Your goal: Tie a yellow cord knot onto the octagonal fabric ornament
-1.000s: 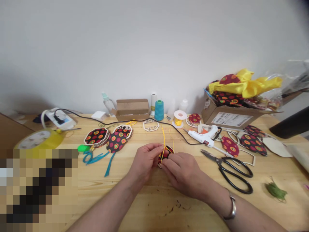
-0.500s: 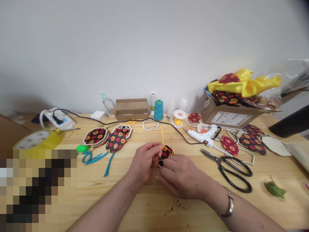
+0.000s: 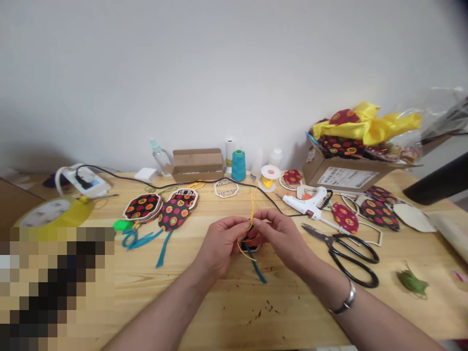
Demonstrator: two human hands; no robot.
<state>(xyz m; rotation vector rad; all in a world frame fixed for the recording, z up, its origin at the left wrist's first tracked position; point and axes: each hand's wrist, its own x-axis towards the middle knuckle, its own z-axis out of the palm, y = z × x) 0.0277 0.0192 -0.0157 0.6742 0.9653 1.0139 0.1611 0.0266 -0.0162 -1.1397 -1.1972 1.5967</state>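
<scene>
Left hand [image 3: 220,241]: thumb and forefinger pinched together on the yellow cord [image 3: 252,204]; the other fingers are curled, partly hidden.
Right hand [image 3: 281,235]: thumb and fingertips closed on the same cord, meeting the left fingertips; a silver bracelet [image 3: 345,298] sits on the wrist.
Cord: a braided length runs up to the far side of the fingertips; a thin loose end lies on the near side.
Patterned piece [image 3: 252,244]: at the near middle of the table [image 3: 164,302], just below and between the hands, partly covered by them.
Blue ribbon [image 3: 260,273]: trails from the patterned piece toward the near edge.
Right side: black-handled scissors [image 3: 330,241] lie open near the right forearm; the white glue gun [image 3: 312,204] is beyond them, and a green thread bundle [image 3: 413,282] lies farther right and nearer.
Far middle: a wooden frame [image 3: 225,196] lies flat in front of a teal thread cone [image 3: 239,167]; a spool [image 3: 269,170] of yellow thread stands to their right.
Far right: a cardboard box [image 3: 313,168] overflows with yellow cloth [image 3: 391,129].
Left side: a stack of flowered pieces [image 3: 143,206] sits beside a flowered pouch [image 3: 175,213].
</scene>
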